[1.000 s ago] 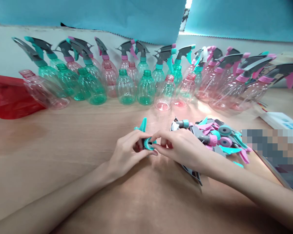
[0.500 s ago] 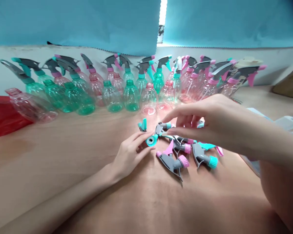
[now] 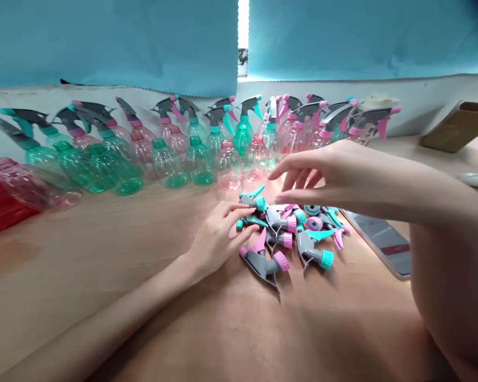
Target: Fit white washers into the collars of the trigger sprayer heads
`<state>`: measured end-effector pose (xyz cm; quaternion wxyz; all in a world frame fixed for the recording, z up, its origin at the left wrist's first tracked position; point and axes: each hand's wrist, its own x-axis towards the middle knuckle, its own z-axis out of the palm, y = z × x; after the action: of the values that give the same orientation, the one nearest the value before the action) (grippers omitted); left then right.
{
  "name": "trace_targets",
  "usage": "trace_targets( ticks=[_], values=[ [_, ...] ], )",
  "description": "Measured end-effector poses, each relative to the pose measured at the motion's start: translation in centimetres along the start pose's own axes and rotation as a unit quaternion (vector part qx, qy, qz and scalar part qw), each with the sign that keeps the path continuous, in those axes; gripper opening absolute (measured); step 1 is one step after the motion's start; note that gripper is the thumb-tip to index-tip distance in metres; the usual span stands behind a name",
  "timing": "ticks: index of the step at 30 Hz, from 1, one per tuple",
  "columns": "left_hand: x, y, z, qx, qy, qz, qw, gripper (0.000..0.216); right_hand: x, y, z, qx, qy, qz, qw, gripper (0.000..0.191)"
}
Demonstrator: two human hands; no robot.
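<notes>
Now left hand nearer: fingers, thumb apart at teal head, which lies just beyond fingertips, long axis roughly crosswise, cap end right. Right hand bare, fingers spread, above heap. Rightward I count at least seven loose heads, overlapping; farther right, one phone.

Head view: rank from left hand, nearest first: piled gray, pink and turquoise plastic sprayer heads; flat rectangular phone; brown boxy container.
1. Piled sprayer heads: immediately right of left hand.
2. Phone: right of the pile.
3. Brown container: far right, toward the back.
</notes>
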<state>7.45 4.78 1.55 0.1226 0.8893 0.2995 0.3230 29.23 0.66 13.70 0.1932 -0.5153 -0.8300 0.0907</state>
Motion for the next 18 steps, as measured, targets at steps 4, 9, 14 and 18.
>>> trace_targets(
  ticks=[4, 9, 14, 18],
  values=[
    [-1.1, -1.0, 0.1, 0.004, -0.034, -0.049, 0.998, 0.057, 0.7, 2.3, 1.1, 0.000, -0.057, 0.080, 0.995, 0.043],
    [-0.3, -1.8, 0.8, -0.041, -0.111, -0.116, 0.986, 0.087, -0.8, 6.8, 4.7, -0.058, -0.063, 0.127, 0.988, 0.068],
    [-0.4, -1.6, 0.6, -0.074, -0.156, -0.066, 0.983, 0.098, -4.0, 7.9, 6.8, -0.054, -0.078, 0.152, 0.984, 0.082],
    [-2.0, -0.9, 0.3, -0.039, -0.197, -0.002, 0.980, 0.117, -5.8, 6.6, 7.8, -0.058, -0.073, 0.143, 0.985, 0.087]
  ],
)
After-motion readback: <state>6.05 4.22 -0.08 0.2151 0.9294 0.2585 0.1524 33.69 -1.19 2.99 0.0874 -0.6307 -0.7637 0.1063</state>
